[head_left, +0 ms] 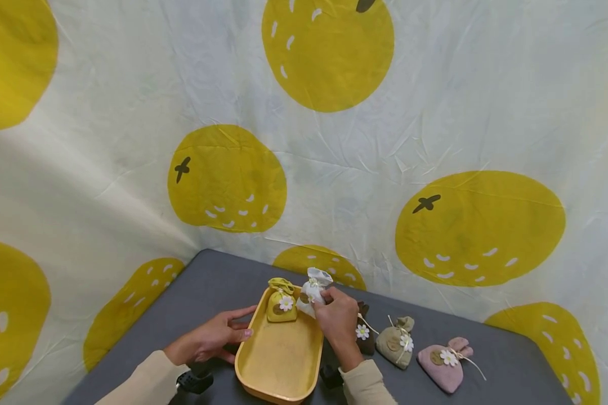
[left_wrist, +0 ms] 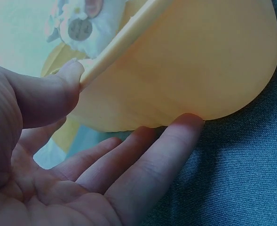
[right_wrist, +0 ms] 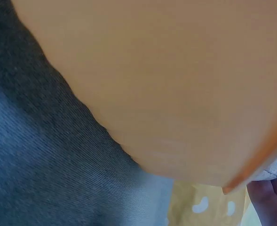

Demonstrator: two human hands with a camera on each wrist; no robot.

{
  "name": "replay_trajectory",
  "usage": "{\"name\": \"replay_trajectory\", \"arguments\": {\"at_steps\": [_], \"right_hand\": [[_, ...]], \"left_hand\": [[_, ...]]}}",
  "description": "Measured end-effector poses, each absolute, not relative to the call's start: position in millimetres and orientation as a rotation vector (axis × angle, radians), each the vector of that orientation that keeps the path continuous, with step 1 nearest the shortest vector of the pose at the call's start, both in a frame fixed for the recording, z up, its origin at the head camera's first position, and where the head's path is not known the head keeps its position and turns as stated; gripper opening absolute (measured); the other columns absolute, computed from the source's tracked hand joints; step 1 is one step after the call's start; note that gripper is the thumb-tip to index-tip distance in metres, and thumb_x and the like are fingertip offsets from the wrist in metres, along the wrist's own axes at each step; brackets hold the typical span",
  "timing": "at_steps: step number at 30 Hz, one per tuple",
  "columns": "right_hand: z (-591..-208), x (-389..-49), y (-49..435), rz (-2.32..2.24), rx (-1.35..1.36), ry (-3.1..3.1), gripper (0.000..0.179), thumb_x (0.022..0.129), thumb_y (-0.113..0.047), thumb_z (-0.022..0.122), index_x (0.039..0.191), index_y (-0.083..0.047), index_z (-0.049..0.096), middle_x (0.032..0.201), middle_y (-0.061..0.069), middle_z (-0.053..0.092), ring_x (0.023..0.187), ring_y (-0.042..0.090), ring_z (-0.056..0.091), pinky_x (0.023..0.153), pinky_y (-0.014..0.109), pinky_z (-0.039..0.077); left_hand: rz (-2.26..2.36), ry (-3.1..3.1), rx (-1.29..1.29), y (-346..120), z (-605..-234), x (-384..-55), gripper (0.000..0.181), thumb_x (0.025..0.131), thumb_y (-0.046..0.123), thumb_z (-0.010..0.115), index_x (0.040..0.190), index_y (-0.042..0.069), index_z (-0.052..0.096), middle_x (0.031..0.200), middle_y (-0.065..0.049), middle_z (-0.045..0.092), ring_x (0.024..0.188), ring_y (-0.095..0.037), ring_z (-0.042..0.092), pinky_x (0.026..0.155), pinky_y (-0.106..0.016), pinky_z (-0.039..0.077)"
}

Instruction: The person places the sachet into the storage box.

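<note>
A yellow rectangular tray with rounded corners sits on the table. My left hand steadies its left side, the thumb hooked at the rim and the fingers spread along the outer wall down to the base. A small white drawstring pouch with a flower and a round tag is pinched by my right hand over the tray's far right corner. Beside it, a yellow pouch with a white flower stands in the far left corner of the tray. In the right wrist view, only a few right fingers show past the tray's wall.
Right of the tray, on the dark grey table, are a dark brown pouch partly behind my right hand, an olive-beige pouch and a pink pouch. A white curtain printed with yellow fruit rises behind the table.
</note>
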State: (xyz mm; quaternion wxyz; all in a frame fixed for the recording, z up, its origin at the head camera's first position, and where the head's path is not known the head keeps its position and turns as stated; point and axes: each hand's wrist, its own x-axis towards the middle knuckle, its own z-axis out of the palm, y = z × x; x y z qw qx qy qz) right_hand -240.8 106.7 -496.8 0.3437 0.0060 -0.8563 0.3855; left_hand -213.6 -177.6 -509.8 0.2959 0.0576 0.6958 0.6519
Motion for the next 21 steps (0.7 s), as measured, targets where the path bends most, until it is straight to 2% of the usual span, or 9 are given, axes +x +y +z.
{"name": "replay_trajectory", "arguments": {"at_steps": [6, 11, 16, 21], "right_hand": [[-501.5, -241.8, 105.6, 0.957, 0.045, -2.216, 0.017, 0.065, -0.004, 0.092, 0.074, -0.010, 0.079, 0.064, 0.003, 0.074, 0.060, 0.019, 0.069, 0.058, 0.037, 0.056], [-505.2, -243.5, 103.5, 0.871, 0.087, -2.173, 0.015, 0.064, -0.001, 0.088, 0.069, -0.011, 0.077, 0.060, 0.002, 0.071, 0.056, 0.020, 0.066, 0.056, 0.039, 0.053], [-506.1, -243.2, 101.4, 0.794, 0.058, -2.209, 0.013, 0.066, -0.004, 0.086, 0.069, -0.012, 0.077, 0.061, 0.003, 0.072, 0.057, 0.025, 0.068, 0.057, 0.043, 0.053], [-504.5, -240.6, 98.8, 0.765, 0.030, -2.307, 0.013, 0.067, -0.004, 0.082, 0.068, -0.016, 0.076, 0.059, 0.001, 0.071, 0.054, 0.023, 0.064, 0.054, 0.040, 0.049]], "left_hand": [[1.733, 1.855, 0.155, -177.6, -509.8, -214.4, 0.077, 0.104, 0.017, 0.065, 0.168, 0.014, 0.022, 0.159, -0.029, 0.045, 0.127, -0.036, 0.067, 0.078, -0.054, 0.063], [1.732, 1.862, 0.154, -177.1, -509.6, -213.6, 0.077, 0.104, 0.016, 0.065, 0.168, 0.014, 0.022, 0.160, -0.029, 0.044, 0.128, -0.037, 0.066, 0.078, -0.055, 0.063], [1.727, 1.875, 0.156, -176.2, -509.7, -213.8, 0.077, 0.104, 0.017, 0.066, 0.168, 0.013, 0.022, 0.159, -0.030, 0.045, 0.127, -0.036, 0.066, 0.078, -0.055, 0.063], [1.727, 1.873, 0.151, -176.8, -509.3, -213.4, 0.077, 0.104, 0.016, 0.065, 0.168, 0.014, 0.023, 0.159, -0.029, 0.045, 0.125, -0.034, 0.067, 0.077, -0.054, 0.063]]}}
